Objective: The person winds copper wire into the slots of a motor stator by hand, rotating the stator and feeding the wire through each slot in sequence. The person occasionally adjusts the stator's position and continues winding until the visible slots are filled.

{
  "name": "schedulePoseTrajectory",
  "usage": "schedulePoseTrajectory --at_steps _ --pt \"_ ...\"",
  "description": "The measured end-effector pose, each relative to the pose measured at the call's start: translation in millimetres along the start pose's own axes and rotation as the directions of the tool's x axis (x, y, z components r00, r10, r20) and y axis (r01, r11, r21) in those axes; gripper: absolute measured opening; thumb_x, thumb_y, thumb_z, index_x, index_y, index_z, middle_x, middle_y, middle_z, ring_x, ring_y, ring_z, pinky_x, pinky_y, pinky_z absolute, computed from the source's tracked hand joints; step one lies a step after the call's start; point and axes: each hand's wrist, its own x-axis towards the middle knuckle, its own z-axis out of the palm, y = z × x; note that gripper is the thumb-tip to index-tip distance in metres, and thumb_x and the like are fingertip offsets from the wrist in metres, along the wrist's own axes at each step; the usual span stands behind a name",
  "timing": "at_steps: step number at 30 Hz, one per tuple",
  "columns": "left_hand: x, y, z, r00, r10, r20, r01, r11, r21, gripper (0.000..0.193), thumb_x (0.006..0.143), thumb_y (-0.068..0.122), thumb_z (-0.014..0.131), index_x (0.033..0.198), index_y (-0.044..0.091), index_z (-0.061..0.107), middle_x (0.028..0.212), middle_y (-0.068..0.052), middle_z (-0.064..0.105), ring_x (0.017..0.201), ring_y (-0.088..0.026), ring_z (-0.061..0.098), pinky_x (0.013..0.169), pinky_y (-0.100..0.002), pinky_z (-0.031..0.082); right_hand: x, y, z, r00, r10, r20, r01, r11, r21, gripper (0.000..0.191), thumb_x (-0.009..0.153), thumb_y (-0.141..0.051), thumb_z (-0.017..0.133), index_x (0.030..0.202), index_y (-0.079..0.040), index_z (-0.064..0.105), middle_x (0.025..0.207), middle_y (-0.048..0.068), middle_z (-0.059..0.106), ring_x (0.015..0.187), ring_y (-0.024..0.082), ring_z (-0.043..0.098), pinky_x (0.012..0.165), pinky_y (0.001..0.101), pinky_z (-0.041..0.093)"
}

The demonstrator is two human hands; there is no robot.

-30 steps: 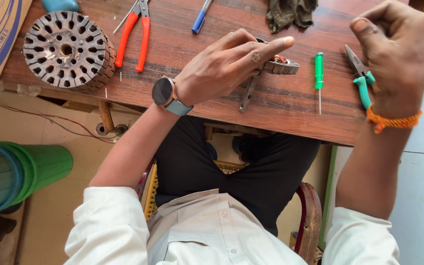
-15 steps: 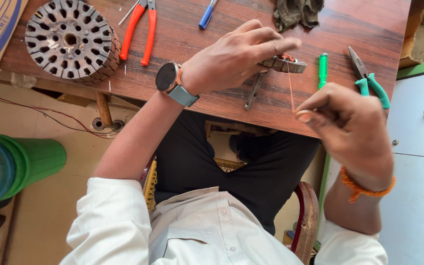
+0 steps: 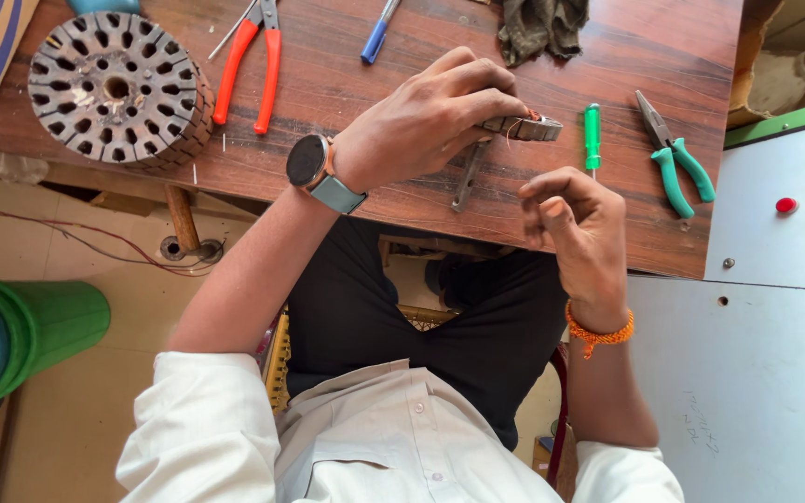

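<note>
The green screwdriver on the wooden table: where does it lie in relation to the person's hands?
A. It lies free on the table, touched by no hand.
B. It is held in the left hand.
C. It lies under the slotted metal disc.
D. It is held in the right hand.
A: the green screwdriver lies alone on the table, between the left hand, which holds a small metal part, and the green-handled pliers; the right hand is apart from it.

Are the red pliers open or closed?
Open. The red pliers lie flat on the table with their two handles spread apart, beside the slotted metal disc. Their jaw tips run out of frame.
</note>
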Motion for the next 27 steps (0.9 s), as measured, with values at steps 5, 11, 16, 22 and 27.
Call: schedulePoseTrajectory --at_steps 5,11,16,22,27 --pt "1 8 -9 0.999 -0.033 0.011 0.034 0.998 -0.048 0.048 0.089 0.004 0.079 0.134 0.010 0.064 0.132 -0.005 0.059 0.124 -0.029 0.055 0.109 -0.040 0.052 4 19 2 0.991 0.122 0.058 -0.135 0.884 0.448 0.063 0.102 -0.052 0.060 0.124 0.007 0.057 0.110 0.017 0.071 0.064 0.014 0.064 0.056 0.0236 0.052" --pt "-1 13 -19 0.996 -0.075 0.050 0.077 0.996 -0.037 0.048 0.097 -0.001 0.073 0.142 0.011 0.060 0.134 -0.007 0.059 0.121 -0.028 0.057 0.106 -0.039 0.053 -10 21 -15 0.987 0.121 0.104 -0.158 0.833 0.530 0.065 0.104 -0.046 0.062 0.136 0.010 0.055 0.102 0.018 0.071 0.055 0.008 0.053 0.048 0.0183 0.041" --pt "-3 6 -27 0.996 -0.033 0.086 0.037 0.998 -0.052 0.052 0.097 -0.001 0.072 0.146 0.010 0.057 0.136 -0.008 0.058 0.117 -0.028 0.057 0.105 -0.039 0.054 -40 26 -17 0.983 0.153 -0.098 -0.113 0.939 0.325 0.051 0.106 -0.037 0.069 0.124 0.010 0.062 0.091 0.011 0.068 0.063 0.003 0.048 0.057 0.0186 0.038" --pt "0 0 -34 0.990 0.000 0.138 0.014 0.995 -0.103 0.056 0.094 -0.006 0.071 0.146 0.009 0.055 0.139 -0.007 0.056 0.122 -0.029 0.058 0.106 -0.039 0.054 -25 16 45 0.898 -0.012 -0.440 0.012 1.000 -0.002 0.063 0.104 -0.054 0.064 0.123 0.007 0.068 0.118 0.015 0.073 0.106 0.018 0.071 0.097 0.0322 0.058" --pt "5 -4 -41 0.983 -0.003 0.185 0.027 0.992 -0.126 0.059 0.089 -0.006 0.072 0.145 0.007 0.055 0.138 -0.009 0.056 0.120 -0.030 0.058 0.105 -0.041 0.054 15 14 97 0.928 0.003 -0.372 0.078 0.976 0.204 0.063 0.100 -0.047 0.070 0.132 0.007 0.062 0.118 0.014 0.072 0.110 0.017 0.069 0.096 0.0328 0.057"
